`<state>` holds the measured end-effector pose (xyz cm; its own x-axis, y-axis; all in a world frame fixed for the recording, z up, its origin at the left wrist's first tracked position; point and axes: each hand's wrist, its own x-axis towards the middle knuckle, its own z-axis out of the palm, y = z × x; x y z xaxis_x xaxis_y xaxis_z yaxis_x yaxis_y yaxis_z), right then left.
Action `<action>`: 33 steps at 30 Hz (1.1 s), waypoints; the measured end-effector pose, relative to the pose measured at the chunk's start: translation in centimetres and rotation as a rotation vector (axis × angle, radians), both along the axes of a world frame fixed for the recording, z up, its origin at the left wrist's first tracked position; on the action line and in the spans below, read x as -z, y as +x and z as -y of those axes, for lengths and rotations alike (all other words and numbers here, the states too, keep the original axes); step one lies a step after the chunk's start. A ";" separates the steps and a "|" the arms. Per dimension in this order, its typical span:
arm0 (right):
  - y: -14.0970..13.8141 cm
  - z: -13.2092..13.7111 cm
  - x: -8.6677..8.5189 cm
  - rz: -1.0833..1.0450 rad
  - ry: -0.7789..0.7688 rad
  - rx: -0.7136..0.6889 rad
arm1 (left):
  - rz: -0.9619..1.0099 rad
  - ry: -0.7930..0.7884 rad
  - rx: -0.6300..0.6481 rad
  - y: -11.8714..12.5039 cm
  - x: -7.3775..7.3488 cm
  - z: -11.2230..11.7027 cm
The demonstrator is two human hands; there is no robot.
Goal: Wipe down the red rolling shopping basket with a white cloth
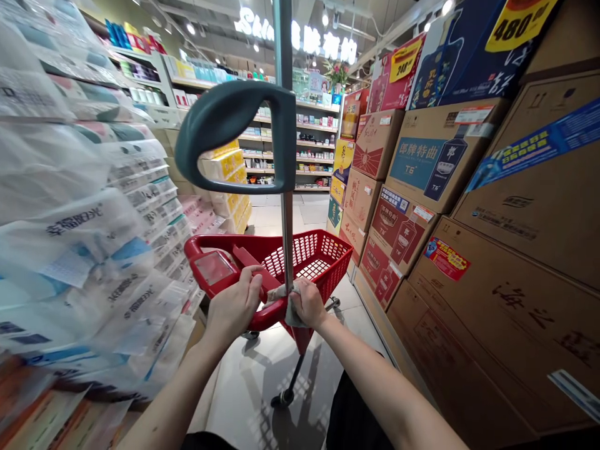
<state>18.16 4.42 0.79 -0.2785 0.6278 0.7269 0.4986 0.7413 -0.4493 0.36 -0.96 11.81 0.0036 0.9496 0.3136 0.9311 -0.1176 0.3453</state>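
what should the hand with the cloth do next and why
Probably slide the cloth a little along the red handle: the right hand already holds it there beside the pole, and the left hand rests on the cart, perhaps steadying it.

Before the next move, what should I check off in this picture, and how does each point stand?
1. Right hand has hold of the cloth: ok, bunched in its fingers by the red handle.
2. Left hand on the cart: ok for contact; how firmly, cannot tell.
3. Cart upright: ok, basket opening faces up.
4. Foot of the pole secure: cannot tell, the cloth and right hand crowd it.
5. Wheel locked: cannot tell, no lock shows.
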 end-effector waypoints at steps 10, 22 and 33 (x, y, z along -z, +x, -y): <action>3.1 -3.4 0.8 0.002 -0.112 0.067 | -0.085 -0.019 0.000 -0.2 -0.1 0.0; 3.4 -3.7 2.3 0.032 -0.132 0.070 | -0.069 -0.064 0.042 -1.0 -0.4 0.0; 7.3 -9.6 4.8 0.012 -0.225 0.315 | -0.098 -0.078 0.003 0.0 -0.7 -0.8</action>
<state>25.49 14.00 -3.99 -0.0540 0.8274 0.5590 0.6926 0.4343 -0.5759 0.33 -0.21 12.49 0.0336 0.9710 0.2368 0.9604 -0.0969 0.2614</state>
